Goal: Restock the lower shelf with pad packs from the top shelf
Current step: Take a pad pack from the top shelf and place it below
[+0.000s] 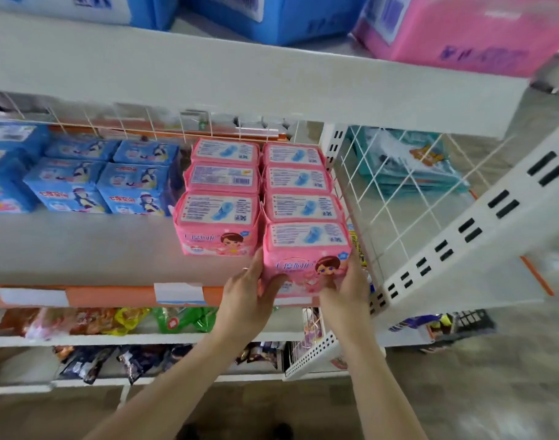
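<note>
Both my forearms reach up from the bottom edge, my left hand (251,289) and right hand (348,285) closed on either side of a pink pad pack (305,260) at the front lip of the lower shelf (81,249). Behind it run two rows of matching pink packs (222,198); to the left sit blue packs (103,176), beyond bare white shelf. Above my grip the top shelf (240,77) carries big blue and pink bundles (481,30), cut off by the frame. Right of my hands stands a wire divider (395,188). Below, snack bags blur together.
</note>
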A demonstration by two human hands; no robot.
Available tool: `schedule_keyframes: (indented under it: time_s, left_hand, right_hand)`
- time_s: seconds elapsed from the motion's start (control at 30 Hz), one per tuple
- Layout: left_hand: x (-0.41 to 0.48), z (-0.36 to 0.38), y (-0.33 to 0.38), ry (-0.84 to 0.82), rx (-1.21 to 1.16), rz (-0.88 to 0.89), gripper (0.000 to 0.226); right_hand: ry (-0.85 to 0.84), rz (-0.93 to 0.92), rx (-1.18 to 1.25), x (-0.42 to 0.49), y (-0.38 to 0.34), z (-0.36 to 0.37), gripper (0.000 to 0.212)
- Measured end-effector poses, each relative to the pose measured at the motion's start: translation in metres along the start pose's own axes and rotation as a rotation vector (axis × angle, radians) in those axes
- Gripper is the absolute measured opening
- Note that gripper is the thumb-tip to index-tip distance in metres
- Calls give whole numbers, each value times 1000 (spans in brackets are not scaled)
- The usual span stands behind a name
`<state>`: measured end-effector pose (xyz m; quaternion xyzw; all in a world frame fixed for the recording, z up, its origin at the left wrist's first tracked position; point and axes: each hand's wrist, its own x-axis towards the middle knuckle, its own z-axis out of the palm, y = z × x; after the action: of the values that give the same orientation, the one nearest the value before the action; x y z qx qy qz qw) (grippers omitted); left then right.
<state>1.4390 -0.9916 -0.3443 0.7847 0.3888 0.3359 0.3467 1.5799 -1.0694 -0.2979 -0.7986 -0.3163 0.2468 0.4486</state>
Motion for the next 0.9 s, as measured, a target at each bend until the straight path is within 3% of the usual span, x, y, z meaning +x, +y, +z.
schedule_keyframes:
  time_s: [0.6,0.9]
  left_hand:
    - [18,20,-30,36,-71,168,67]
    - [11,13,-25,33,-4,129,73]
  right_hand:
    - [21,-94,-103,30,32,11,71]
    - [50,-80,-114,21,42,19,72]
